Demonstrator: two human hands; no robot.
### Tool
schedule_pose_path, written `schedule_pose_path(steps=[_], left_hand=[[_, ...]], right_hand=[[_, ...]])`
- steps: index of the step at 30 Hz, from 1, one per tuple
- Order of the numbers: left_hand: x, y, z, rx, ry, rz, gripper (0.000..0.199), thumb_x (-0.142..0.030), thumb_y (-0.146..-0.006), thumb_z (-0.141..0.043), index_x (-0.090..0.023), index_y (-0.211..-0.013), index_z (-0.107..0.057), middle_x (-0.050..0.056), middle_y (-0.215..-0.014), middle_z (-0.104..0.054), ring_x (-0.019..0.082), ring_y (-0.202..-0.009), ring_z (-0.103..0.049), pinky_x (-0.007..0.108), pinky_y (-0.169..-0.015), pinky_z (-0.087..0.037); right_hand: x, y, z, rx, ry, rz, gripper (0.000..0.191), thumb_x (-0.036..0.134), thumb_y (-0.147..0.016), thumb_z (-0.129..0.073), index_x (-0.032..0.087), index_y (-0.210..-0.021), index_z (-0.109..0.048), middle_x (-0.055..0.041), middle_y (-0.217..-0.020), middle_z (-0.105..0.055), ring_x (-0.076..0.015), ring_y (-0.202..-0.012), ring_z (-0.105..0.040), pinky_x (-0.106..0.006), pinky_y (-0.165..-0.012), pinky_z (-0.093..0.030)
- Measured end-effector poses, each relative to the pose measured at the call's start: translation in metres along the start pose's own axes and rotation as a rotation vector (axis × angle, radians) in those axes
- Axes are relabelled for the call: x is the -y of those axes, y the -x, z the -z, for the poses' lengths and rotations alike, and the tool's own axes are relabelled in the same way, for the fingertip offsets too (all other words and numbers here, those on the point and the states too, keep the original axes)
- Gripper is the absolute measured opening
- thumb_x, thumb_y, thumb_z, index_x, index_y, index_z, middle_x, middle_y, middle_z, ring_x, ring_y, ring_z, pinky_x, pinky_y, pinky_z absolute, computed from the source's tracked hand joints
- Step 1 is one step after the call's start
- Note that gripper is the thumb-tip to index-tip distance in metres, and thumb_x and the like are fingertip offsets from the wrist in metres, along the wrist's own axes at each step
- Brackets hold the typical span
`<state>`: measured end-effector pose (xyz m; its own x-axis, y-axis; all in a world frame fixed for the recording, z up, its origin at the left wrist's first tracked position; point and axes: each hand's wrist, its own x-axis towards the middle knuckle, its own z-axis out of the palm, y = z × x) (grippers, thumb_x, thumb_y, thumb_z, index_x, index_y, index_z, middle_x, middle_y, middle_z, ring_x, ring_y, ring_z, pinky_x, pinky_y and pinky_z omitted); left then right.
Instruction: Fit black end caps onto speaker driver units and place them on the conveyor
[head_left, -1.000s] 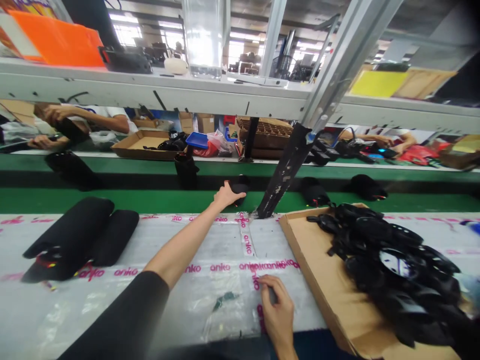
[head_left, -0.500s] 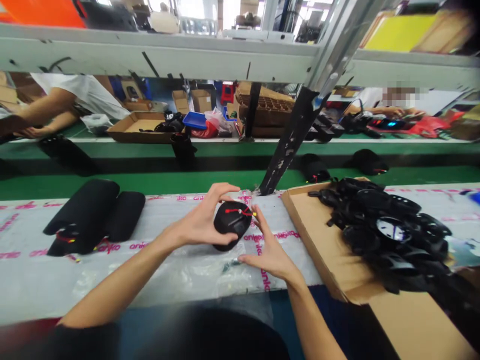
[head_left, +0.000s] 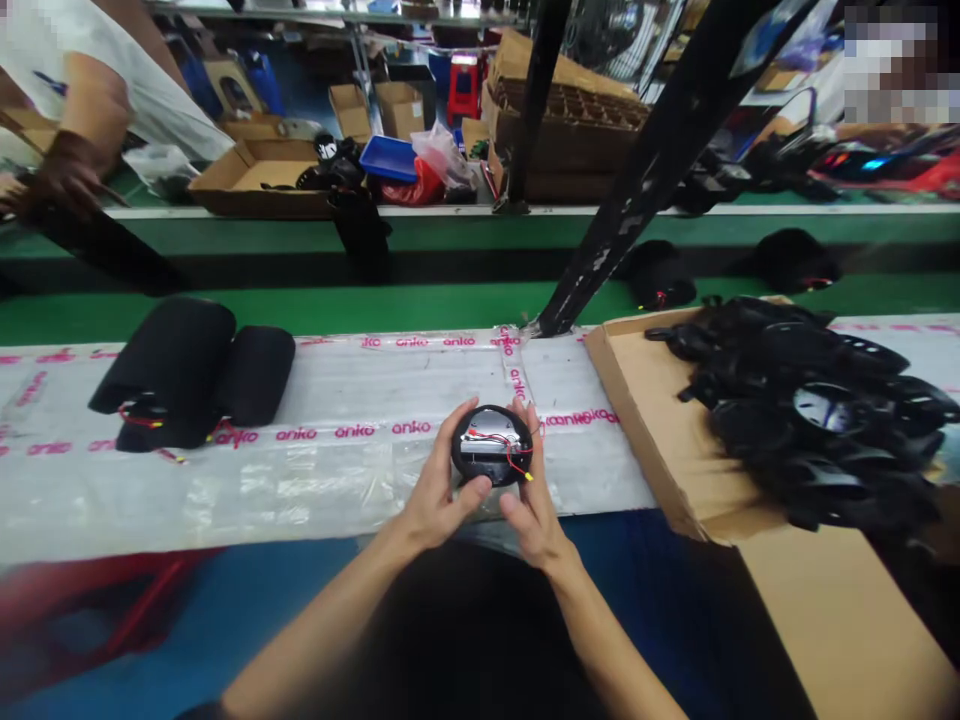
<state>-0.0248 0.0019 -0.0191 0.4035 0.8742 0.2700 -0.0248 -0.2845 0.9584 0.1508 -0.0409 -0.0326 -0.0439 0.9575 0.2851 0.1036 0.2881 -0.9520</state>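
Far left, on wrapped bench (head_left: pixel 360 385): black cylinders (head_left: pixel 176 350). Clasped by left hand (head_left: pixel 441 492), over bench near front edge: black unit (head_left: pixel 491 447), red wires showing. Gripped from opposite side by right hand (head_left: pixel 538 512). Farther right: tray (head_left: pixel 641 390) heaped with black parts (head_left: pixel 795 350).

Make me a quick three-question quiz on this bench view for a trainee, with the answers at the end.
1. True or false: the round black part is held between the left hand and the right hand.
2. What colour is the small connector at the end of the part's wires? (a) green (b) yellow (c) white
3. Fill in: the cardboard tray of black parts lies to the ____ of the hands.

Key: 1. True; 2. b; 3. right
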Motion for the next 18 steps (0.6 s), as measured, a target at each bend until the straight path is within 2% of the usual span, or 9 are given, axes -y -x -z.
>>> schedule_pose_path(steps=[2, 5, 8, 11, 13, 15, 16, 18], left_hand=[[0.003, -0.001, -0.004, -0.021, -0.013, -0.037, 0.083, -0.049, -0.099, -0.070, -0.027, -0.169, -0.031, 0.014, -0.172, -0.040, 0.036, -0.156, -0.044, 0.052, -0.132, -0.036], [0.012, -0.002, -0.016, -0.147, 0.005, -0.073, 0.077, -0.051, -0.099, -0.068, -0.025, -0.165, -0.037, 0.015, -0.162, -0.051, 0.034, -0.146, -0.055, 0.051, -0.125, -0.045], [0.018, -0.001, -0.034, -0.288, 0.021, -0.083, 0.069, -0.053, -0.102, -0.060, -0.022, -0.161, -0.041, 0.016, -0.156, -0.055, 0.033, -0.139, -0.060, 0.049, -0.119, -0.050], [0.017, 0.002, -0.035, -0.307, 0.024, -0.073, 0.067, -0.053, -0.103, -0.059, -0.021, -0.160, -0.042, 0.016, -0.155, -0.057, 0.032, -0.138, -0.061, 0.049, -0.118, -0.051], [0.010, 0.001, -0.020, -0.210, 0.035, -0.030, 0.073, -0.054, -0.101, -0.064, -0.022, -0.162, -0.041, 0.016, -0.160, -0.054, 0.033, -0.144, -0.058, 0.050, -0.123, -0.048], [-0.003, -0.006, 0.004, -0.019, 0.089, 0.059, 0.078, -0.059, -0.099, -0.067, -0.024, -0.164, -0.043, 0.015, -0.165, -0.052, 0.035, -0.151, -0.053, 0.050, -0.128, -0.043], [-0.011, -0.013, 0.017, 0.086, 0.134, 0.121, 0.078, -0.063, -0.100, -0.064, -0.025, -0.165, -0.045, 0.014, -0.167, -0.051, 0.036, -0.154, -0.051, 0.051, -0.130, -0.041], [-0.029, -0.035, 0.041, 0.201, 0.163, 0.232, 0.067, -0.067, -0.108, -0.043, -0.024, -0.156, -0.059, 0.012, -0.162, -0.059, 0.034, -0.153, -0.053, 0.051, -0.130, -0.041]], right_hand=[[0.001, 0.004, -0.004, -0.057, 0.008, 0.022, 0.091, 0.061, -0.104, -0.054, 0.031, -0.177, -0.009, -0.0079, -0.186, -0.016, -0.0349, -0.172, -0.014, -0.064, -0.139, -0.016], [-0.001, 0.006, -0.025, -0.183, -0.005, -0.012, 0.077, 0.052, -0.106, -0.050, 0.030, -0.174, -0.021, -0.0107, -0.181, -0.029, -0.0363, -0.168, -0.030, -0.066, -0.136, -0.026], [-0.005, 0.004, -0.052, -0.401, -0.011, -0.028, 0.070, 0.047, -0.106, -0.046, 0.029, -0.170, -0.026, -0.0137, -0.176, -0.036, -0.0368, -0.161, -0.041, -0.066, -0.130, -0.036], [-0.004, 0.002, -0.069, -0.534, -0.019, -0.061, 0.067, 0.042, -0.104, -0.046, 0.028, -0.167, -0.028, -0.0156, -0.171, -0.040, -0.0358, -0.154, -0.050, -0.064, -0.124, -0.045], [-0.001, 0.001, -0.071, -0.554, -0.030, -0.072, 0.063, 0.038, -0.104, -0.045, 0.029, -0.164, -0.031, -0.0147, -0.168, -0.044, -0.0338, -0.151, -0.052, -0.062, -0.123, -0.047], [0.003, -0.001, -0.069, -0.542, -0.019, -0.064, 0.061, 0.034, -0.103, -0.046, 0.030, -0.163, -0.033, -0.0136, -0.167, -0.045, -0.0319, -0.152, -0.052, -0.060, -0.124, -0.047], [0.006, -0.001, -0.068, -0.528, -0.008, -0.062, 0.061, 0.032, -0.103, -0.046, 0.030, -0.162, -0.033, -0.0135, -0.167, -0.045, -0.0311, -0.152, -0.051, -0.059, -0.124, -0.047], [0.010, -0.003, -0.065, -0.511, 0.011, -0.074, 0.061, 0.030, -0.101, -0.045, 0.028, -0.161, -0.034, -0.0142, -0.168, -0.044, -0.0304, -0.153, -0.050, -0.057, -0.125, -0.046]])
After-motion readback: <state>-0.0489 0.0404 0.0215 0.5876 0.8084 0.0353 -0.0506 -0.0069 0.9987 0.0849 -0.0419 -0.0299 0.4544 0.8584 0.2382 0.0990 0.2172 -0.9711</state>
